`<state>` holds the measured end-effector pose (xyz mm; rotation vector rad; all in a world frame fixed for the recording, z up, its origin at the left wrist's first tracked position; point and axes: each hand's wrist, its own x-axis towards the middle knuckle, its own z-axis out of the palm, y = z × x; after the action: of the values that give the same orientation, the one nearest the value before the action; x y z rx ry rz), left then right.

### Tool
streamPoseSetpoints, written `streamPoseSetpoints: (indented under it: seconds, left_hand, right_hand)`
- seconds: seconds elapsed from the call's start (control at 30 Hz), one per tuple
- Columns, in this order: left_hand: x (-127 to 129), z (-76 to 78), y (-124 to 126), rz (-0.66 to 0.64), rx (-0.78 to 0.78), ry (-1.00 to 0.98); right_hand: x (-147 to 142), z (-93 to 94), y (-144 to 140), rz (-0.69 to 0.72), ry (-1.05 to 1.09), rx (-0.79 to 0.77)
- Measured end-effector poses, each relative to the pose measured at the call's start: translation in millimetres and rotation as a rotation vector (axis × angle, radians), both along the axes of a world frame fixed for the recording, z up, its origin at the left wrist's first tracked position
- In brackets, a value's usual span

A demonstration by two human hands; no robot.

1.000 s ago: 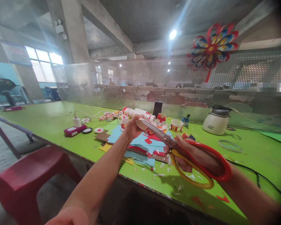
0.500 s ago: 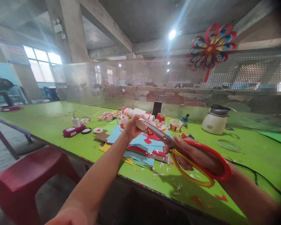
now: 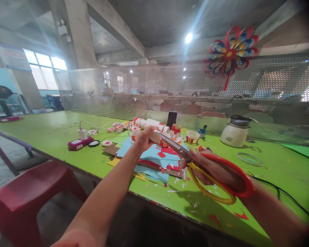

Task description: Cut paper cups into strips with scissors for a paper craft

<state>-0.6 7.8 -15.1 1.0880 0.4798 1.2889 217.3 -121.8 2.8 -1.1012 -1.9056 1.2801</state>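
Green table (image 3: 54, 133), one scissors (image 3: 211, 171), two hands

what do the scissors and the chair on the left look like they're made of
Scissors: bright, reflective grey blades, so probably steel; the glossy red and yellow loop handles look like moulded plastic. The right hand grips them.
Chair: one-piece dark red shell with rounded edges and a dull sheen, most likely moulded plastic.

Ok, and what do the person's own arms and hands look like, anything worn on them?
Both arms are bare along all that shows: no sleeves, gloves or watch visible. The left hand ends a long bare forearm coming up from the lower left. The right hand has no rings that I can make out; its forearm blurs toward the picture's lower right corner.
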Motion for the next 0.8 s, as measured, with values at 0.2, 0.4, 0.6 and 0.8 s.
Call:
streamPoseSetpoints:
  seconds: [0.2, 0.4, 0.6, 0.8]
  left_hand:
    - [-2.5, -1.5, 7.1, 0.066, -0.003, -0.021]
    - [-4.4, 1.1, 2.4, -0.034, 0.070, -0.056]
    - [-5.3, 2.3, -6.1, -0.137, 0.145, -0.156]
    - [-6.2, 5.9, -15.7, -0.197, 0.367, -0.047]
  right_hand:
    - [10.6, 0.9, -0.4, 0.044, 0.032, 0.144]
    - [12.6, 1.1, 7.2, 0.006, -0.029, 0.293]
    - [4.9, -1.0, 13.5, -0.143, -0.034, 0.329]
    - [5.2, -8.0, 20.1, -0.250, -0.012, 0.408]
